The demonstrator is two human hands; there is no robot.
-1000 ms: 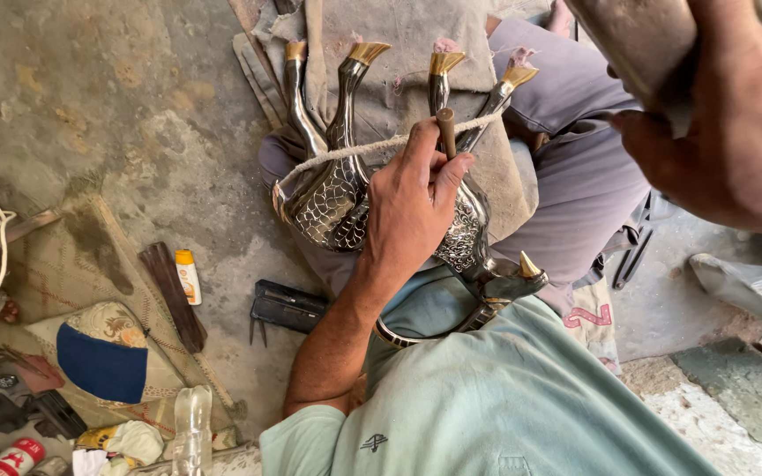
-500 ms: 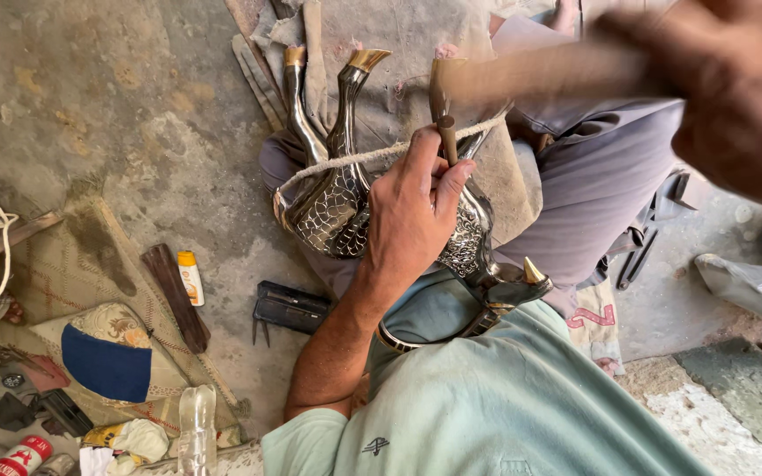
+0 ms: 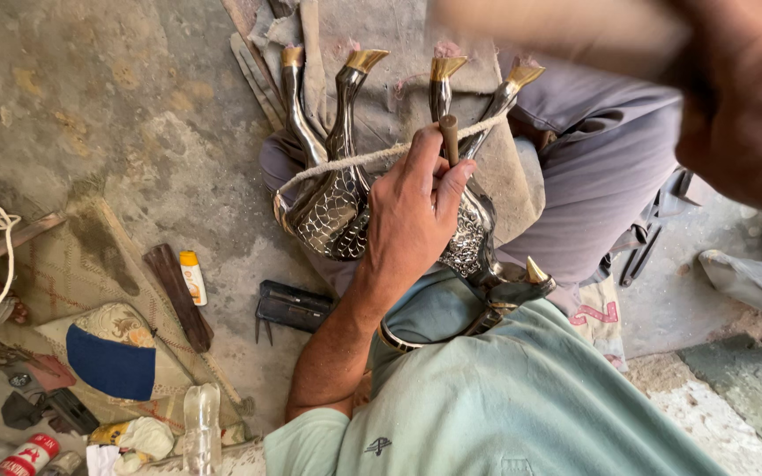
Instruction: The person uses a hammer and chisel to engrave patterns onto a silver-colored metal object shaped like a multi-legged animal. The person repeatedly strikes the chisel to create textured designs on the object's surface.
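Note:
An engraved silver metal animal figure [image 3: 328,220] lies upside down on my lap, its four brass-tipped legs pointing away from me. A pale rope [image 3: 346,163] crosses its legs. My left hand [image 3: 412,207] rests on the figure and pinches a short dark punch [image 3: 449,137] upright against it. My right hand [image 3: 743,115] is raised close to the camera at the upper right, blurred, gripping a blurred pale handle [image 3: 557,26] that reaches left across the top edge. Its head is not visible.
A worn cloth [image 3: 381,97] lies under the figure. On the concrete floor at left are a yellow tube [image 3: 192,278], a dark wooden stick [image 3: 178,295], a black tool [image 3: 293,304], a blue-patched cushion [image 3: 112,357], a clear bottle [image 3: 202,423] and a red can [image 3: 28,454]. A plastic bag [image 3: 751,278] lies at right.
My right hand swung the handle down toward the punch half a second ago and now has it higher, at the top edge. My left hand and the punch have stayed in place.

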